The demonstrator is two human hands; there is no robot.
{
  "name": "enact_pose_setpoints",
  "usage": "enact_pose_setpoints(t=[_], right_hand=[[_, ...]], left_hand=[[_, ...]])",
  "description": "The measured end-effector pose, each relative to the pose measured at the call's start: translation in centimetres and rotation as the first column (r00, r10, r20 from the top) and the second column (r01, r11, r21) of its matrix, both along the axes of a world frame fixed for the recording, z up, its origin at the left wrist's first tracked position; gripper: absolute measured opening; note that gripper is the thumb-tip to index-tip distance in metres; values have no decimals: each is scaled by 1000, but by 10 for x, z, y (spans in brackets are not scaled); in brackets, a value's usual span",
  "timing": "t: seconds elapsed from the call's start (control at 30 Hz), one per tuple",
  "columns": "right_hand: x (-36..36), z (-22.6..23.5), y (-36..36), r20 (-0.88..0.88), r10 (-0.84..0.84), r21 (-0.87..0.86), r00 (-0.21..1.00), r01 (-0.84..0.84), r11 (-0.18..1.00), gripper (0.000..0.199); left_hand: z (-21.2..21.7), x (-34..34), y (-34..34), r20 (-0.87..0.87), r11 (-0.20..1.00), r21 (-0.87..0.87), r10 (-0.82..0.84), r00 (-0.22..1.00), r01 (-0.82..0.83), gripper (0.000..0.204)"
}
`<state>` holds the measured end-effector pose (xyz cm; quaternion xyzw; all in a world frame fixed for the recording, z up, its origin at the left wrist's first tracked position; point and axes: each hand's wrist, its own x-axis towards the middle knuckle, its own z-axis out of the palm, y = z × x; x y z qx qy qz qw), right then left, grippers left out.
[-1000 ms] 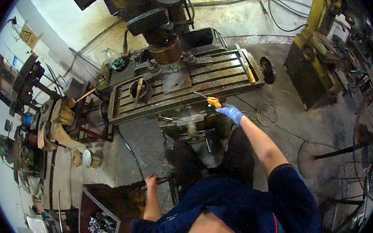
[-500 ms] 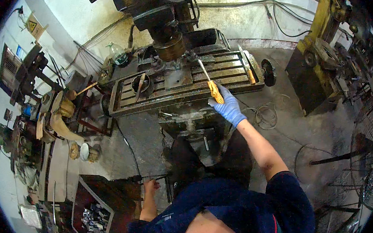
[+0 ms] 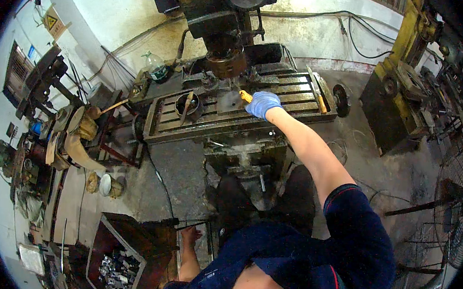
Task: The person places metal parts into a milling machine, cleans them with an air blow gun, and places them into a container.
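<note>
My right hand (image 3: 263,104), in a blue glove, is closed around the yellow handle of a screwdriver (image 3: 245,96). It reaches over the slotted machine table (image 3: 289,96), just to the right of the spot below the spindle head (image 3: 226,62). The screwdriver's shaft can barely be made out against the dark metal there. My bare left hand (image 3: 192,234) hangs low beside the wooden box, its fingers loosely bent and apart, with nothing seen in them. A round dark pot (image 3: 193,114) with a wooden-handled brush (image 3: 187,105) stands on the table's left part.
A long tool with a wooden handle (image 3: 321,101) lies at the table's right end, near a handwheel (image 3: 341,100). Small metal parts (image 3: 121,271) fill the open box (image 3: 99,240) at lower left. A fan (image 3: 453,200) and a yellow machine (image 3: 398,65) stand on the right.
My right hand has moved left and farther away over the table, carrying the screwdriver in under the spindle. The view has shifted slightly. My left hand stays beside the box.
</note>
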<state>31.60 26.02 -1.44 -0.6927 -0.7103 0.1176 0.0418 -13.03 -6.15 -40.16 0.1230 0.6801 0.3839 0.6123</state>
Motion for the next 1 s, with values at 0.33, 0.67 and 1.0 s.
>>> enact_pose_setpoints(t=[0.33, 0.67, 1.0], right_hand=[[83, -48, -51, -504, 197, 32, 841, -210, 977, 43], [56, -99, -57, -351, -69, 24, 934, 83, 996, 51], [193, -305, -270, -661, -685, -358, 306, 674, 646, 56]], left_hand=[[-12, -16, -26, -89, 995, -81, -57, 994, 50, 30], [41, -12, -4, 145, 996, 86, -26, 989, 14, 14], [74, 78, 15, -334, 975, -68, -222, 916, 211, 14]])
